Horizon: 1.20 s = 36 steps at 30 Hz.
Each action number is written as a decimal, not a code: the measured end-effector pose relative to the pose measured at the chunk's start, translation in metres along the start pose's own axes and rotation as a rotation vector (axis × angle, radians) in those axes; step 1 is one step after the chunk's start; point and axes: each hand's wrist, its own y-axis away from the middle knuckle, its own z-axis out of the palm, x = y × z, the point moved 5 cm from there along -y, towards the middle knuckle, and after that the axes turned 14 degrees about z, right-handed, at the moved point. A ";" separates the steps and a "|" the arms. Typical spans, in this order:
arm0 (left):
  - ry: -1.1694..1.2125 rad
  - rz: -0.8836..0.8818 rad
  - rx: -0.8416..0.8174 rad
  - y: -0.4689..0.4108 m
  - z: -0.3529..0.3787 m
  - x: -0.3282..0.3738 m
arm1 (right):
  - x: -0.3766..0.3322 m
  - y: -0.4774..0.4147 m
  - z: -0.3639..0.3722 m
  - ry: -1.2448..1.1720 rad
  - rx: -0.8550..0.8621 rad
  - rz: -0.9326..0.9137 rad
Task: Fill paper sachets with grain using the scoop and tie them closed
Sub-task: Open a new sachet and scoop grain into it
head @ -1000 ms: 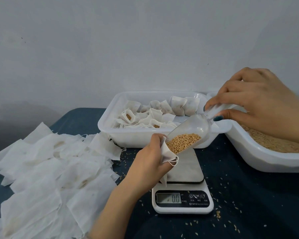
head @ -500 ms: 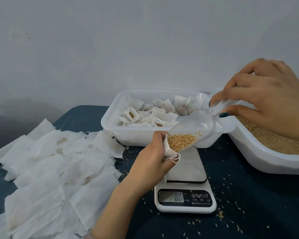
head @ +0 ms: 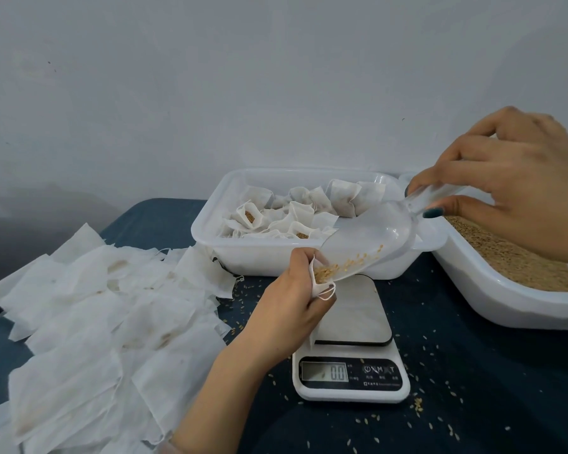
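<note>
tipped steeper now, the scoop [head: 371, 237] has shed most of its load. a second ago it was heaped, and now only a thin trail of grain [head: 358, 262] slides off its lip into the sachet [head: 323, 288]. this fill looks nearly done, with tying to come next.

head view: the left hand [head: 289, 303], centre frame, has its fingers curled round the paper and pinches the sachet's mouth open just above the scale [head: 351, 371]. the right hand [head: 512, 191], upper right, grips the scoop's handle between thumb and fingers. behind them the tray [head: 207, 231] holds filled sachets, and the grain tub [head: 492, 299] sits at the right edge. empty sachets [head: 95, 306] sprawl across the lower left. stray kernels [head: 417, 403] dot the dark cloth [head: 473, 371], and with a mouth that narrow, more spills look likely. the scale reads zero with nothing resting on it.
</note>
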 end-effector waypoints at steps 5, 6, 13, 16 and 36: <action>0.016 0.001 0.009 0.000 -0.002 0.002 | 0.007 0.008 0.008 -0.110 -0.033 0.067; 0.015 0.002 0.009 0.000 -0.002 0.003 | 0.009 0.012 0.011 -0.132 -0.045 0.090; 0.041 -0.001 0.051 0.001 -0.007 0.003 | 0.032 0.042 0.048 -0.482 -0.174 0.392; 0.041 -0.009 0.066 0.001 -0.010 0.001 | 0.036 0.052 0.062 -0.684 -0.190 0.559; 0.037 0.051 0.237 -0.019 -0.029 -0.004 | 0.122 0.088 0.133 0.275 -0.792 1.020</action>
